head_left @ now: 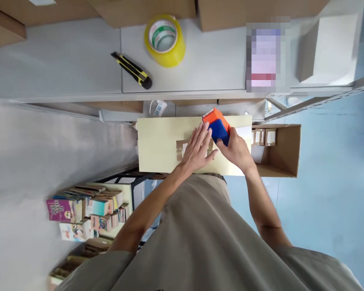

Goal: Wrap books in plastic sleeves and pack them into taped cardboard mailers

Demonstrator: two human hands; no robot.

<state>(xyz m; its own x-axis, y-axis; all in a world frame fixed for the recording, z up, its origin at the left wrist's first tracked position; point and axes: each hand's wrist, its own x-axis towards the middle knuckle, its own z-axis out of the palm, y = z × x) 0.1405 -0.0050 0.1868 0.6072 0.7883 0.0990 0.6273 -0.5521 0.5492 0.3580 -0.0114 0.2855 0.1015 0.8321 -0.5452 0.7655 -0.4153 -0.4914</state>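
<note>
My right hand point(237, 150) is wrapped round a blue and orange block-shaped thing point(219, 126), whose kind I cannot make out. It is held tilted above the pale yellow table point(159, 145). My left hand point(197, 150) is open, its fingers stretched out and their tips close to the blue side; I cannot tell whether they touch. Beneath the left hand lies a small brown carton point(180, 150) with a white label, largely covered by the hand. A white sheet point(244, 132) shows behind the right hand.
An open cardboard box point(283, 150) holding small cartons point(270, 137) adjoins the table's right end. On the grey shelf point(200, 60) ahead are a yellow tape roll point(177, 50), a utility knife point(132, 70) and a white box point(333, 50). Books point(89, 208) stand at lower left.
</note>
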